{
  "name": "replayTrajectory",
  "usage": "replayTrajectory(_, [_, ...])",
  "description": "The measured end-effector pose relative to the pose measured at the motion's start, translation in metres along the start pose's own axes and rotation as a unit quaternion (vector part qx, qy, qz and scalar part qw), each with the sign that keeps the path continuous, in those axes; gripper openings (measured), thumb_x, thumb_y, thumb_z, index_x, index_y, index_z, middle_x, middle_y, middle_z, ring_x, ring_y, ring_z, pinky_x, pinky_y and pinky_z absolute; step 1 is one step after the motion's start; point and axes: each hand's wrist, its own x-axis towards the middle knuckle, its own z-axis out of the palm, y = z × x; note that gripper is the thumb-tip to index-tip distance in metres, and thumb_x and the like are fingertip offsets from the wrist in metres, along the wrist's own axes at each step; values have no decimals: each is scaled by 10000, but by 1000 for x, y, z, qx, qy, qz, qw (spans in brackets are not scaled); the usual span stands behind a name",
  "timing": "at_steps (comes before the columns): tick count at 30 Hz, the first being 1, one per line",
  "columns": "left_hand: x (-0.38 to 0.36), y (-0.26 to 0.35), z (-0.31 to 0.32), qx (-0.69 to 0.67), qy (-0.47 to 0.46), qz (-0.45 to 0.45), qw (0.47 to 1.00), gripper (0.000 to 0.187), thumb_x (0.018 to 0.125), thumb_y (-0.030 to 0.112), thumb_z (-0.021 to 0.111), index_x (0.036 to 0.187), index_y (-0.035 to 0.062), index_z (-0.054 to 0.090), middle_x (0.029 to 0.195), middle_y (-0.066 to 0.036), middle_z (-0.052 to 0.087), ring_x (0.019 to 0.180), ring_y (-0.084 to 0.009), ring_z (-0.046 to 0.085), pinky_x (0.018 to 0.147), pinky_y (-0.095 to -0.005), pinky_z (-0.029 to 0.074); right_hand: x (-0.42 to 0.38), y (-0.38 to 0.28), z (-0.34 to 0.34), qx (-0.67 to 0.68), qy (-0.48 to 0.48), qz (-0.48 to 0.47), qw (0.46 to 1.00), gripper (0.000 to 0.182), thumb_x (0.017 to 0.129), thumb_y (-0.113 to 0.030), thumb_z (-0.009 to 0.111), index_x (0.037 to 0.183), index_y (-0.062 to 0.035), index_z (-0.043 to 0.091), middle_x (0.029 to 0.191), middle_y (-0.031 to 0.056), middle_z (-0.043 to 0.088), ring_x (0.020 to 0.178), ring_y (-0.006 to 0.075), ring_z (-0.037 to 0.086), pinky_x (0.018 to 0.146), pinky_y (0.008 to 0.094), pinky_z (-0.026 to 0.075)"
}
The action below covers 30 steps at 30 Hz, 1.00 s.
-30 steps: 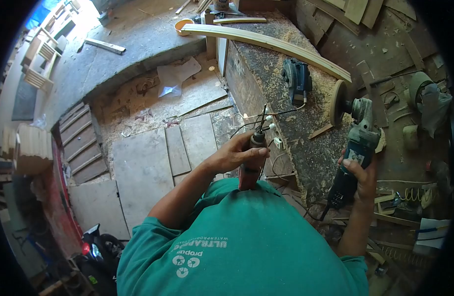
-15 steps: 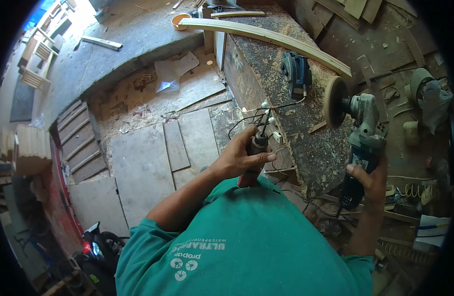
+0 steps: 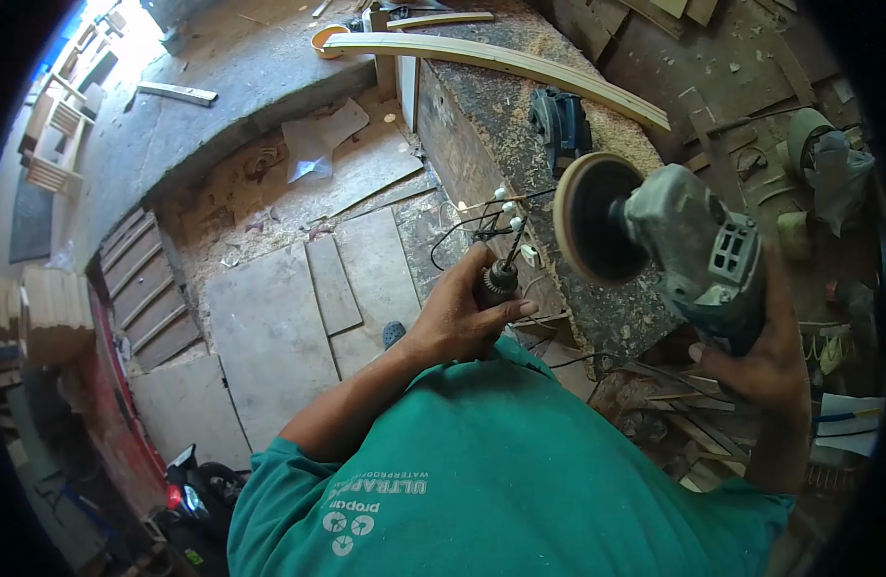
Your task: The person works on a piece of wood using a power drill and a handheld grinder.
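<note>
My left hand (image 3: 453, 317) is wrapped round a power drill, close in front of the green shirt. Its toothed chuck (image 3: 501, 280) and a thin bit pointing away show beyond my fingers; most of the body is hidden. In my right hand (image 3: 765, 365) is an angle grinder (image 3: 688, 226), raised over the right side of the workbench. A round sanding disc (image 3: 600, 219) on its head faces left. Black cables with white connectors (image 3: 508, 208) hang at the bench's near edge, just past the drill bit.
The workbench (image 3: 616, 313) is strewn with shavings and bears an electric planer (image 3: 560, 130) and a long curved wooden piece (image 3: 520, 63). An orange bowl (image 3: 328, 42) stands at its far end. Boards (image 3: 270, 308) cover the floor at left. Wood scraps and cords lie at right.
The angle grinder has come up nearer to me, its disc shifting left and now partly over the planer. My left hand keeps the drill in nearly the same place. The view has shifted slightly.
</note>
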Motion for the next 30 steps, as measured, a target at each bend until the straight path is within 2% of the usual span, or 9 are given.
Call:
replayTrajectory(3, [-3,2,2,-36,3,10,999,439,830,167,795,1069,46,447,868,-22,607,715,-79,596,600,-257,523,5,-6,-2,-84,-43,-29,995,1036,598,32,748,1494,30,226,1356,190,473,1261,264,488,1045,375,405])
replayTrajectory(6, [-6,13,1,-22,-11,13,1000,421,836,160,786,1064,49,450,848,-19,597,659,-75,578,517,-247,493,9,-11,2,-84,-39,-37,995,1007,598,23,739,1479,30,252,1313,179,500,1229,252,507,1033,372,412])
replayTrajectory(10, [-6,10,0,-18,-15,4,1000,400,843,151,778,1056,52,455,837,-17,589,631,-74,568,473,-241,471,9,-17,7,-99,-19,-36,994,967,592,3,735,1453,25,295,1256,164,525,1177,241,531,1010,366,426])
replayTrajectory(12, [-6,8,-1,0,-10,5,1000,396,844,149,776,1055,53,455,833,-15,586,631,-73,567,478,-244,477,13,-25,9,-102,-24,-23,994,956,589,-7,736,1444,19,310,1230,162,537,1153,241,544,998,367,435])
replayTrajectory(15, [-1,-7,-1,11,-6,80,997,401,840,153,781,1040,57,447,829,-18,584,625,-73,565,462,-253,477,15,-25,9,-102,-34,-36,994,947,590,-22,734,1441,10,319,1201,160,555,1132,242,561,982,371,449])
replayTrajectory(21, [-5,11,-2,2,-4,-4,1000,405,832,183,792,1005,72,443,832,-16,588,708,-72,584,568,-242,506,17,-24,9,-130,-40,-58,989,938,599,-44,734,1441,2,326,1179,160,569,1109,241,576,963,378,462])
replayTrajectory(24, [-6,16,-1,18,-2,5,1000,412,829,201,796,1000,71,443,830,-18,591,698,-74,581,584,-244,504,18,-27,8,-175,-45,-80,980,935,598,-43,732,1441,1,329,1180,160,570,1105,244,579,960,379,464])
replayTrajectory(27, [-4,5,1,32,12,69,997,421,825,212,800,990,67,440,823,-21,593,652,-77,569,536,-252,489,17,-28,8,-207,-49,-96,972,935,596,-41,728,1441,1,330,1181,161,572,1108,246,579,959,378,465])
replayTrajectory(30, [-5,5,2,-4,10,74,997,419,827,207,799,981,67,436,822,-22,593,635,-74,559,509,-257,476,18,-27,10,-182,-47,-85,979,945,591,-39,728,1445,3,324,1186,163,570,1116,243,576,962,376,463])
